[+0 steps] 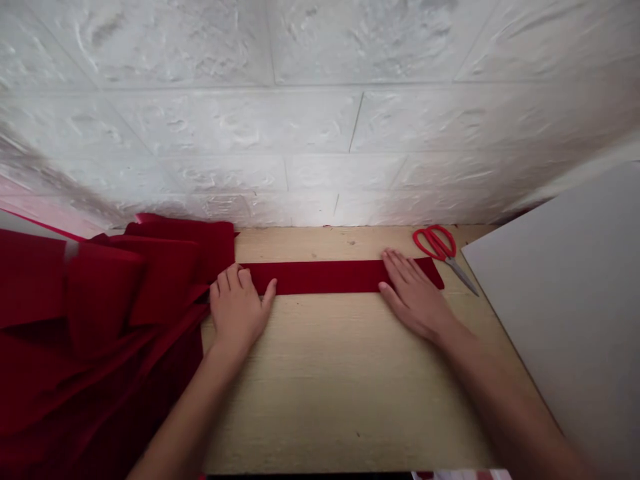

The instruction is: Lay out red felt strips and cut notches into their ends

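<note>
A long strip of dark red fabric (325,277) lies flat across the wooden tabletop (330,373), parallel to the wall. My left hand (237,303) rests at its left end, thumb apart and fingers slightly bent on the cloth. Near the other end, my right hand (407,287) lies flat over the strip with fingers stretched out. The right tip of the strip shows past that hand, cut at a slant. Just beyond it are scissors with red handles (436,243), blades pointing toward the lower right.
A large heap of red fabric (100,333) covers the left side, folded and draped. Behind the table rises a white brick-patterned wall (310,120). A pale grey panel (565,293) stands along the right edge.
</note>
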`<state>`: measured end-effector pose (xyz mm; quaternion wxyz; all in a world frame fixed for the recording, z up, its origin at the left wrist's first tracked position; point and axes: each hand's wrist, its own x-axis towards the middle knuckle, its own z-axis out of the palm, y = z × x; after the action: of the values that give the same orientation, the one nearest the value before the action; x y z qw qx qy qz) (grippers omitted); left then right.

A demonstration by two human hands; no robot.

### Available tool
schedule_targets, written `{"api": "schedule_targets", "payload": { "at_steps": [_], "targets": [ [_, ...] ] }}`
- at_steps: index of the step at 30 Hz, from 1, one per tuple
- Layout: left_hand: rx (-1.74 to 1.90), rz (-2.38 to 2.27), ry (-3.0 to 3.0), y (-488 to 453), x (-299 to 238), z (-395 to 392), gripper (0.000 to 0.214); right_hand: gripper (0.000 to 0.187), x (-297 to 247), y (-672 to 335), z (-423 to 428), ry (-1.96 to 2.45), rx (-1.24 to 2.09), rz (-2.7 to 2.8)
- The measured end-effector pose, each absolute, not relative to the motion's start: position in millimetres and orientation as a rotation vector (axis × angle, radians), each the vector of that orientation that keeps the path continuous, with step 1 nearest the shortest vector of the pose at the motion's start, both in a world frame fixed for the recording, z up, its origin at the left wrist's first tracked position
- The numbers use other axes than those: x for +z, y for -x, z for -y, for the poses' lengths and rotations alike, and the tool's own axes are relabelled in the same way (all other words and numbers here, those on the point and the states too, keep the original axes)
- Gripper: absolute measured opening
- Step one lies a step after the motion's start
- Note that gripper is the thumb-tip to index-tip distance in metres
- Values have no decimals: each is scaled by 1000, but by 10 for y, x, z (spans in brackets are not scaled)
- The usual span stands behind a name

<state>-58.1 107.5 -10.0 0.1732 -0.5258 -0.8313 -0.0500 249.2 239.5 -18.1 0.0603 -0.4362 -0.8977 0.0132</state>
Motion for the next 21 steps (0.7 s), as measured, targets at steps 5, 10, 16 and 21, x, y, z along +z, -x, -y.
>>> {"api": "schedule_targets", "payload": {
  "at_steps": [5, 10, 16, 21],
  "targets": [
    [-177, 2354, 1487, 581, -123, -1081, 63, 70, -209, -2895, -2424, 1567, -146, 2620],
    [-175, 2353, 1476, 569, -131, -1090, 64, 72, -201, -2961, -2276, 1735, -330, 2431],
    [-165, 2379, 1504, 553, -96, -1090, 62, 71, -45, -2842, -2112, 1606, -489, 2157],
    [-170, 2370, 1497, 557, -97, -1083, 65, 67, -45, -2507, -2119, 1214, -221, 2575]
  ]
}}
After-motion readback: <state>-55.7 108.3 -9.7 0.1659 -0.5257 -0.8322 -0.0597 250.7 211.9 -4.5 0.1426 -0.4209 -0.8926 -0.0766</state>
